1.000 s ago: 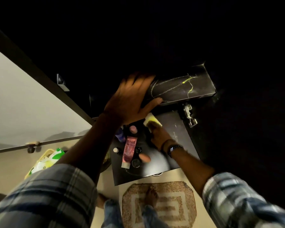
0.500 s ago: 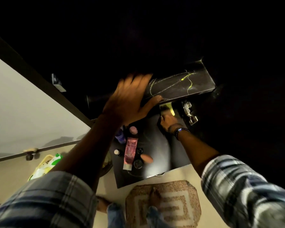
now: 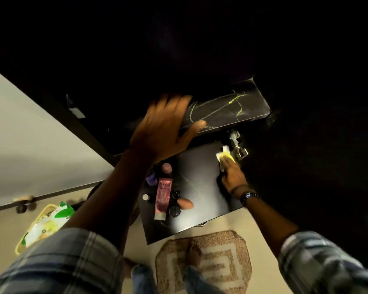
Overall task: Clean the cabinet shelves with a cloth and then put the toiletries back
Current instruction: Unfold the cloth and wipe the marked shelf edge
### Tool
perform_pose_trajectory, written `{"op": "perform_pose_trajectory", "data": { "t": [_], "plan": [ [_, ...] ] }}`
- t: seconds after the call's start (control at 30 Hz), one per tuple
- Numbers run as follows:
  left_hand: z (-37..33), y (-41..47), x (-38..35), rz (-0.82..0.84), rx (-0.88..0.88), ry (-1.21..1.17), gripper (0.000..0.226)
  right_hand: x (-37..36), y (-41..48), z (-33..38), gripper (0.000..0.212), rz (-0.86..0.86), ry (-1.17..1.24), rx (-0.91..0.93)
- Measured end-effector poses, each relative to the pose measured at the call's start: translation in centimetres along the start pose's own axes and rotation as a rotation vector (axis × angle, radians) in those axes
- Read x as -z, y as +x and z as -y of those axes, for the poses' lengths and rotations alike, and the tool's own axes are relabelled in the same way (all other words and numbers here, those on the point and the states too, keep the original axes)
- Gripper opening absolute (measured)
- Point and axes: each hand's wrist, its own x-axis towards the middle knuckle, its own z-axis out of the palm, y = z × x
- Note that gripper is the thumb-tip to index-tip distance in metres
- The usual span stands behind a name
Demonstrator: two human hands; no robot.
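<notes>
Since earlier, the right hand [image 3: 232, 175] has slid the small yellow cloth [image 3: 225, 155] rightward across the dark lower shelf [image 3: 198, 177]; wiping continues. Left hand [image 3: 164, 128], open, braces the upper shelf [image 3: 242, 107].

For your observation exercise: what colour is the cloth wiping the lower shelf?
Pale yellow cloth, under the right hand; head view.

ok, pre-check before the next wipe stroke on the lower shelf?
1. Cloth under right hand: ok.
2. Left hand braced on the upper shelf: ok.
3. Wipe path clear: not ok, the pink tube and small bottles sit on the lower shelf, left part.
4. Hinge close beside the cloth, snag risk: not ok.
5. Yellow scribbles on the upper shelf gone: not ok.
6. Shelf back corners clean: cannot tell, too dark.
</notes>
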Motion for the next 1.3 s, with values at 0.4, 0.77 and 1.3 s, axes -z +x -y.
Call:
{"op": "perform_pose_trajectory", "data": {
  "t": [0.4, 0.77, 1.3],
  "plan": [
    [-0.1, 0.0, -0.3, -0.041, 0.011, -0.049, 0.064, -6.2, -12.0, -0.3, 0.059, 0.114, 0.035, 0.362],
    [0.2, 0.2, -0.4, -0.096, 0.004, -0.060, 0.059, -2.9, -0.4, 6.7, 0.064, 0.187, -0.044, 0.140],
    [0.4, 0.1, -1.0, -0.226, -0.035, -0.082, 0.056, -4.2, -10.5, 2.5, 0.060, 0.243, 0.000, 0.129]
  ]
}}
